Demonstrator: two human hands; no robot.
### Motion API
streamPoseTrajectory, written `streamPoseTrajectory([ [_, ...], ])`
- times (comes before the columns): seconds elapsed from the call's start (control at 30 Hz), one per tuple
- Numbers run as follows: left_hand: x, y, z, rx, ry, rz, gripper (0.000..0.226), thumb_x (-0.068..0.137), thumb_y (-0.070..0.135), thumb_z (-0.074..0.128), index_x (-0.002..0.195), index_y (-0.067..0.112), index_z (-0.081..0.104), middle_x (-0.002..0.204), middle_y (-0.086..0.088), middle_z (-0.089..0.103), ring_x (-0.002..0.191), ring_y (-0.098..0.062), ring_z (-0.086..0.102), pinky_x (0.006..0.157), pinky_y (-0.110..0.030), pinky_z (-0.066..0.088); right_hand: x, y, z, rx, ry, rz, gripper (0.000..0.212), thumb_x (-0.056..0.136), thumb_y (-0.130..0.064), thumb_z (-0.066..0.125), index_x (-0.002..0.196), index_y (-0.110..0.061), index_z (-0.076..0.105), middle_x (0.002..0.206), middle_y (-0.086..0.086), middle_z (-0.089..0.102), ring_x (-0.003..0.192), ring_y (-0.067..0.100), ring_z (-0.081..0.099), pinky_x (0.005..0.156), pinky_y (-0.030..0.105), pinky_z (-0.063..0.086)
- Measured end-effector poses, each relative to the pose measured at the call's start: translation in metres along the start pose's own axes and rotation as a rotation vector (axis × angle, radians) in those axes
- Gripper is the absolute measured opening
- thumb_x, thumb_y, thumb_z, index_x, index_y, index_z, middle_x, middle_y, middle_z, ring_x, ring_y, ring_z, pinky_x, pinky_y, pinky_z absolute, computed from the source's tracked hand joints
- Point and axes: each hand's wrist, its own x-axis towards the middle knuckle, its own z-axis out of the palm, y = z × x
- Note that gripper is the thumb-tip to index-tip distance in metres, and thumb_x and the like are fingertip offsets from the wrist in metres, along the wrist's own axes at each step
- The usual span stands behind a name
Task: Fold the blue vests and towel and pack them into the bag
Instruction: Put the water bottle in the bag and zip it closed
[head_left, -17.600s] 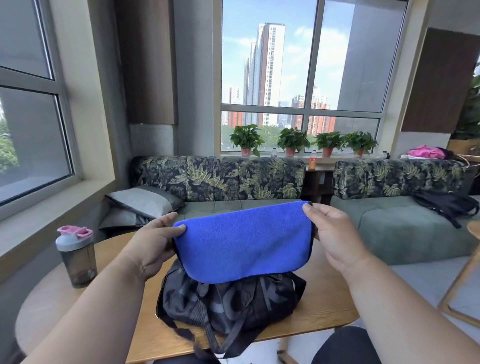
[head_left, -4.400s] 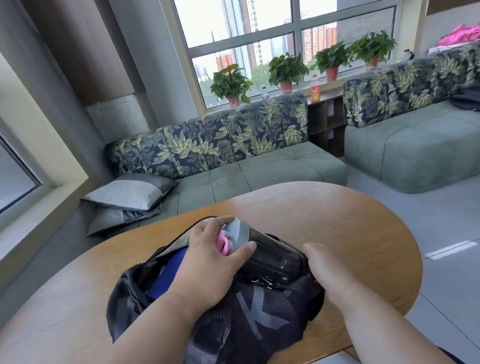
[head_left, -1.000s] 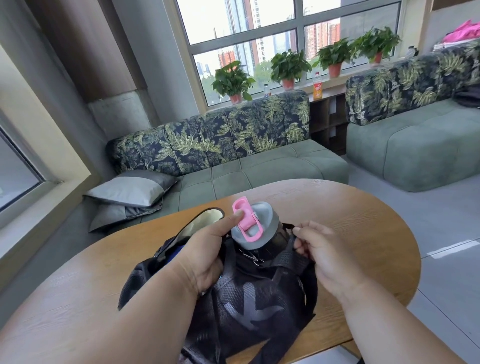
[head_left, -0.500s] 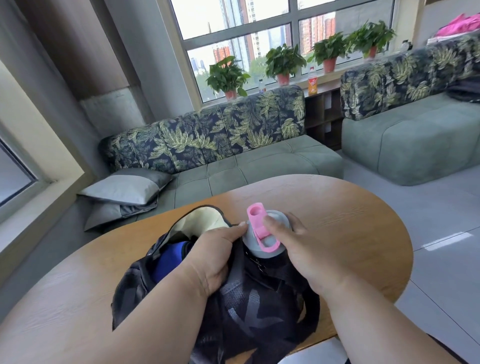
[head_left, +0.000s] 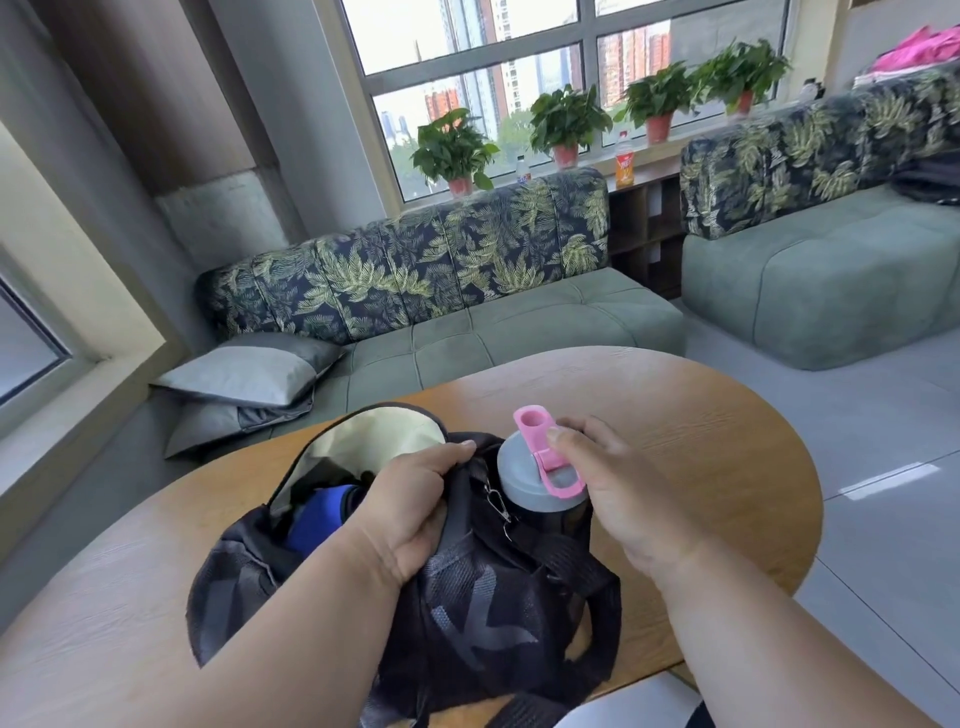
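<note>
My left hand (head_left: 410, 512): fingers curled round the black fabric at the rim of the bag, gripping it just beside the bottle's grey lid, thumb lying along the top edge.
My right hand (head_left: 618, 491): closed on the bottle's top from the right side, forefinger tip and thumb against the pink flip cap, the other fingers wrapped behind the lid.
Bag (head_left: 467, 613): black with a dark pattern and mesh panels, slumped on the table under and between both my hands; its mouth gapes to the left of my left hand, pale lining showing on the raised flap.
Blue towel (head_left: 314, 519): inside the bag, a blue fold visible through the opening just left of my left wrist; I cannot tell whether the blue vests lie with it.
Bottle (head_left: 540, 475): upright in the bag's side pocket between my two hands, dark body sunk in the mesh, grey lid and pink cap standing clear.
Metal clip (head_left: 498, 506): hangs from the bag between my left knuckles and the bottle.
Table (head_left: 727, 441): round, wooden, beyond and to the right of my right hand.
Sofa (head_left: 493, 312): green with leaf-print back, beyond the table, with grey cushions (head_left: 244, 374) at the end on my left.
</note>
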Motion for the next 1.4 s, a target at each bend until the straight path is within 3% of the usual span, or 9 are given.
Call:
streamPoseTrajectory([
  [0.17, -0.012, 0.001, -0.003, 0.161, -0.106, -0.021, 0.042, 0.106, 0.020, 0.051, 0.137, -0.007, 0.062, 0.134, -0.031, 0.065, 0.125, -0.046, 0.064, 0.104, -0.052, 0.054, -0.002, 0.005, 0.005, -0.021, 0.030, 0.008, 0.021, 0.098, -0.047, 0.056, 0.109, -0.037, 0.071, 0.102, -0.015, 0.075, 0.098, 0.003, 0.069, 0.087, 0.029, 0.047],
  [0.3, -0.026, 0.006, -0.014, 0.579, 0.031, 0.173, 0.050, 0.097, 0.043, 0.069, 0.120, -0.002, 0.067, 0.117, -0.030, 0.072, 0.105, -0.046, 0.072, 0.095, -0.054, 0.058, -0.007, 0.006, 0.011, -0.063, 0.051, -0.042, 0.037, 0.087, -0.063, 0.056, 0.110, -0.037, 0.070, 0.105, -0.017, 0.075, 0.099, 0.002, 0.069, 0.093, 0.032, 0.051],
  [0.43, -0.052, 0.012, -0.028, 0.912, 0.115, 0.290, 0.030, 0.095, 0.054, 0.068, 0.104, 0.027, 0.077, 0.099, 0.002, 0.081, 0.099, -0.023, 0.077, 0.099, -0.047, 0.058, -0.010, 0.007, 0.014, -0.078, 0.068, -0.086, 0.019, 0.102, -0.047, 0.060, 0.114, -0.037, 0.070, 0.108, -0.018, 0.075, 0.102, 0.000, 0.069, 0.091, 0.028, 0.049],
  [0.63, -0.081, 0.027, -0.074, 1.044, 0.340, 0.416, 0.038, 0.103, 0.056, 0.054, 0.094, 0.024, 0.074, 0.069, 0.013, 0.062, 0.058, -0.003, 0.057, 0.059, -0.032, 0.051, -0.023, 0.000, 0.020, -0.145, 0.117, -0.180, 0.050, 0.097, -0.064, 0.053, 0.140, -0.038, 0.058, 0.132, -0.029, 0.060, 0.121, -0.020, 0.050, 0.096, 0.011, 0.036],
  [0.8, -0.077, 0.038, -0.139, 1.085, 0.677, 0.523, 0.009, 0.095, 0.043, 0.068, 0.093, 0.034, 0.072, 0.092, 0.013, 0.073, 0.095, -0.014, 0.068, 0.089, -0.038, 0.054, -0.035, -0.002, 0.031, -0.349, 0.215, -0.318, 0.058, 0.089, -0.078, 0.043, 0.137, -0.046, 0.052, 0.132, -0.027, 0.052, 0.123, -0.014, 0.043, 0.106, 0.019, 0.032],
  [0.93, -0.065, 0.041, -0.185, 1.279, 0.843, 0.347, 0.048, 0.086, 0.059, 0.068, 0.126, 0.033, 0.066, 0.129, -0.005, 0.061, 0.127, -0.029, 0.053, 0.111, -0.047, 0.043, -0.045, -0.008, 0.044, -0.559, 0.335, -0.497, 0.042, 0.099, -0.051, 0.052, 0.135, -0.030, 0.058, 0.126, -0.015, 0.053, 0.119, 0.007, 0.045, 0.107, 0.037, 0.038],
  [1.0, -0.061, 0.039, -0.191, 1.198, 0.800, 0.230, 0.058, 0.089, 0.063, 0.066, 0.133, 0.026, 0.064, 0.129, -0.007, 0.065, 0.122, -0.029, 0.058, 0.101, -0.042, 0.048, -0.051, -0.014, 0.052, -0.626, 0.347, -0.572, 0.041, 0.097, -0.048, 0.051, 0.130, -0.026, 0.062, 0.127, -0.010, 0.055, 0.121, 0.016, 0.048, 0.109, 0.044, 0.038],
  [1.17, -0.060, 0.031, -0.194, 1.045, 0.762, 0.261, 0.019, 0.097, 0.038, 0.065, 0.091, 0.023, 0.074, 0.082, 0.001, 0.075, 0.082, -0.022, 0.069, 0.082, -0.039, 0.059, -0.068, -0.030, 0.079, -0.697, 0.269, -0.653, 0.036, 0.092, -0.047, 0.055, 0.124, -0.030, 0.064, 0.126, -0.012, 0.059, 0.129, 0.020, 0.051, 0.113, 0.045, 0.037],
  [1.4, -0.095, 0.023, -0.179, 0.751, 0.845, 0.501, 0.020, 0.103, 0.031, 0.061, 0.086, 0.021, 0.067, 0.080, 0.000, 0.071, 0.080, -0.019, 0.063, 0.071, -0.037, 0.049, -0.078, -0.053, 0.136, -0.811, 0.001, -0.685, 0.025, 0.092, -0.042, 0.056, 0.111, -0.033, 0.069, 0.109, -0.022, 0.062, 0.110, 0.005, 0.055, 0.103, 0.021, 0.038],
])
